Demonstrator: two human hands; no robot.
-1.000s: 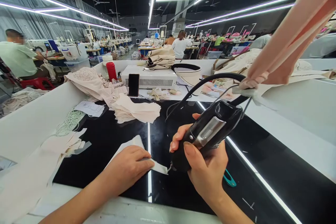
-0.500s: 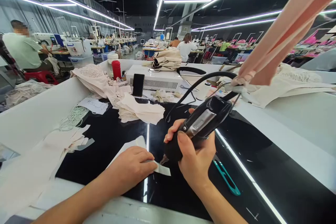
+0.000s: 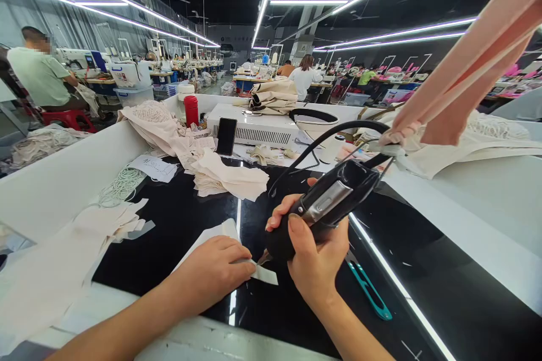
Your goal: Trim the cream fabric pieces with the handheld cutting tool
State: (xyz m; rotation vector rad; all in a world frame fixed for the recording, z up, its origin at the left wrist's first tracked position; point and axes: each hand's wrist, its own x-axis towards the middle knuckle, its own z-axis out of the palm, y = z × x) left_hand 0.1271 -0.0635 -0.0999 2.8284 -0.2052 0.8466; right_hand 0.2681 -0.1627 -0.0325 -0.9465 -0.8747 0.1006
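My right hand [image 3: 319,254] is wrapped round a black corded hand tool [image 3: 328,200] with a silver plate on its side. The tool tilts down to the left, its metal tip just at the edge of a pale fabric piece [image 3: 266,274]. My left hand [image 3: 220,265] rests on that fabric, thumb and fingers together on it near the tip; part of the piece is hidden under the hand. Pink fabric strips [image 3: 466,62] are knotted at the tool's cord end and run up to the right. Teal thread snips [image 3: 372,293] lie right of my right hand.
The glossy black worktop [image 3: 423,248] has white side walls. A cream fabric stack [image 3: 231,177], a phone [image 3: 226,136], a red bottle [image 3: 191,110] and a white vented box [image 3: 254,124] stand beyond. More cut fabric [image 3: 55,271] lies left. Other people sit in the background.
The view has shifted slightly, so the scene sits a little further right. Both hands, the tool and the fabric hold nearly the same places on the worktop.
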